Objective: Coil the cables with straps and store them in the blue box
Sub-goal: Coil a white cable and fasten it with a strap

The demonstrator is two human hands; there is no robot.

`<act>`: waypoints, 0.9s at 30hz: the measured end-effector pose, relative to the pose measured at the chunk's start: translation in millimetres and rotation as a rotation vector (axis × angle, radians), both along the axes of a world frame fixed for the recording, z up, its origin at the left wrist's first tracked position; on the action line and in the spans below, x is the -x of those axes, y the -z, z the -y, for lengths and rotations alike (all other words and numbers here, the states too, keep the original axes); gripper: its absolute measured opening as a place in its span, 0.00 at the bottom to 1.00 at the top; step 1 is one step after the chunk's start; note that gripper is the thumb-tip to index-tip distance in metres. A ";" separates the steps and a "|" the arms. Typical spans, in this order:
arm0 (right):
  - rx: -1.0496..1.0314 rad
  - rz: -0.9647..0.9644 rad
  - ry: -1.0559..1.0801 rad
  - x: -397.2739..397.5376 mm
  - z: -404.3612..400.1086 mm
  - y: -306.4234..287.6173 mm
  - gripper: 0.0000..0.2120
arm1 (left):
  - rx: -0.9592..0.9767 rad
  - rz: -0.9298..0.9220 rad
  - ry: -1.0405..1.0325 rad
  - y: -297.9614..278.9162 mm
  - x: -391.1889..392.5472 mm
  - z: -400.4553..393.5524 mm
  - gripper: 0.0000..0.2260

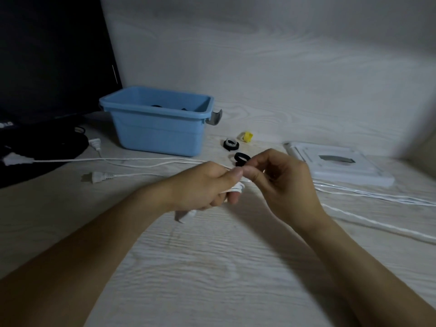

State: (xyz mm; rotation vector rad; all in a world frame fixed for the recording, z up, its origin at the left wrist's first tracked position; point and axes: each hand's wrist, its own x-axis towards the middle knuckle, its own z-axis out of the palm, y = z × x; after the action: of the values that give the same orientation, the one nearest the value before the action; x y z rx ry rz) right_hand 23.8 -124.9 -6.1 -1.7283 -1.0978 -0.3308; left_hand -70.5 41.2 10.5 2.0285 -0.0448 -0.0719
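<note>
White cable (153, 165) being coiled: left hand (203, 185) grips its first loops, right hand (280, 175) pinches the strand; straps (241, 158) unused, box (157, 120) holding dark items.

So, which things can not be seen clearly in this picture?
- Box contents, head view: its front wall hides all but dark tops.
- Cable in the left hand: fingers hide the coil.
- Right hand pinch: too small.
- Cables at right: cut by the edge.
</note>
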 end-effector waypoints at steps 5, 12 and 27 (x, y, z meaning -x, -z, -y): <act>0.020 -0.036 0.038 -2.4 2.3 -2.4 0.07 | 0.336 -0.053 -0.140 1.2 -4.3 3.5 0.20; 0.118 -0.048 0.106 -9.5 4.3 -0.1 0.07 | 0.637 -0.149 -0.408 5.7 -13.0 1.0 0.17; 0.427 0.002 0.000 -4.7 1.0 9.6 0.03 | 1.550 0.421 -0.812 -12.2 -11.1 -42.5 0.16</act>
State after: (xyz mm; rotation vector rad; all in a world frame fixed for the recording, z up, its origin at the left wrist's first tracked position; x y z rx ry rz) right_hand 28.5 -125.9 -15.7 -2.1003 -1.2325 -0.0996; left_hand -59.4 83.8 22.7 0.3799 0.3542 0.6932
